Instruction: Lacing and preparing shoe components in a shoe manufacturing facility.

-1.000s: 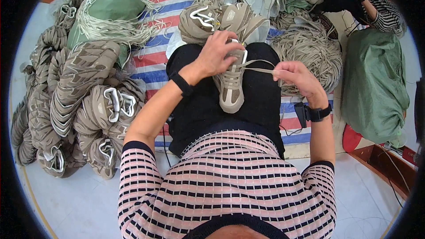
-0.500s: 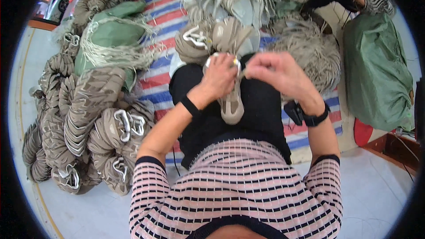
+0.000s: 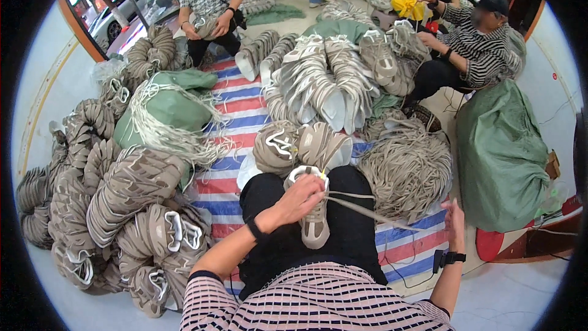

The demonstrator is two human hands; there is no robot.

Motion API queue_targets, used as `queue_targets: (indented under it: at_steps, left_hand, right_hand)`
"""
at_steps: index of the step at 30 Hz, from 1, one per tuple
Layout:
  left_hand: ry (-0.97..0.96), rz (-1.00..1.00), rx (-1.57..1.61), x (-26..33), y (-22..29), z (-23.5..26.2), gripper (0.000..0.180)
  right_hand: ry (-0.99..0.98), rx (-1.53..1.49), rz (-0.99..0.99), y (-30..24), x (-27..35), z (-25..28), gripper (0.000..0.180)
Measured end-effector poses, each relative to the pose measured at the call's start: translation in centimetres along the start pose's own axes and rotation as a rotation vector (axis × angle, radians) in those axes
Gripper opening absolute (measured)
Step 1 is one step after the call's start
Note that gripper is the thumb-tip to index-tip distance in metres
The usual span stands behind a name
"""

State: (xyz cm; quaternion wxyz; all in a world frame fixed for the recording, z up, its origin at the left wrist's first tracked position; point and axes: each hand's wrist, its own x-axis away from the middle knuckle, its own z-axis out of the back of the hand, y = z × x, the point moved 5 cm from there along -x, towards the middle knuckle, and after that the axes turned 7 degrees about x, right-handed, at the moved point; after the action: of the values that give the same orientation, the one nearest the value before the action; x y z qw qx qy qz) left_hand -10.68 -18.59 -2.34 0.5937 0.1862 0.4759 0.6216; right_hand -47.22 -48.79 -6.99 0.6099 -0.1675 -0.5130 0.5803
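Note:
On my lap lies a taupe shoe upper (image 3: 316, 233) with a white lining, its toe toward me. My left hand (image 3: 301, 199) is closed on its side near the lace holes, beside a small yellow piece at the opening. A flat beige shoelace (image 3: 367, 211) comes out of the upper and stretches to the right, with a second strand above it. My right hand (image 3: 454, 227) is raised out to the right, fingers extended; the lace's far end fades out short of it. Just beyond my knees sit more bundled uppers (image 3: 275, 147).
Stacked uppers (image 3: 131, 190) pile up on the left, near a green sack (image 3: 168, 110) draped with pale laces. A heap of beige laces (image 3: 407, 171) lies right of my knees. Another green sack (image 3: 502, 153) stands farther right. Co-workers sit beyond the striped sheet (image 3: 229, 125).
My right hand has swung from beside the upper out to the right, and the lace now stretches that way. My left hand stays on the upper. The view has tilted up, showing more co-workers.

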Motion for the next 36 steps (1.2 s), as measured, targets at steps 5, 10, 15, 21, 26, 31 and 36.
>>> queue_targets:
  at_steps: [5,10,15,21,26,31,36]
  left_hand:
    - [-0.131,0.069,0.212,2.2,7.4,4.5,0.021]
    - [-0.503,0.172,0.284,5.3,12.4,7.0,0.014]
    - [-0.798,0.605,0.114,12.3,11.0,6.0,0.017]
    - [-1.263,0.737,-0.230,17.3,10.6,3.2,0.024]
    - [-0.713,0.407,0.310,10.5,9.2,3.9,0.019]
    - [0.011,0.217,-0.383,4.2,2.1,3.3,0.018]
    - [0.087,0.224,-0.560,2.5,-1.0,-1.4,0.018]
  right_hand:
    - [-0.033,0.003,-0.168,9.0,-4.9,0.1,0.023]
    - [-0.019,0.629,0.780,5.0,-7.8,-7.7,0.045]
    - [-0.347,0.598,0.500,-6.0,-2.0,-17.9,0.054]
    - [-0.604,0.494,0.657,-11.2,4.3,-25.1,0.032]
    - [-0.992,0.345,0.656,-12.8,8.5,-27.9,0.020]
    - [-0.993,0.279,0.738,-13.2,9.8,-29.5,0.026]
    - [-0.740,0.317,1.041,-14.1,10.5,-30.2,0.029]
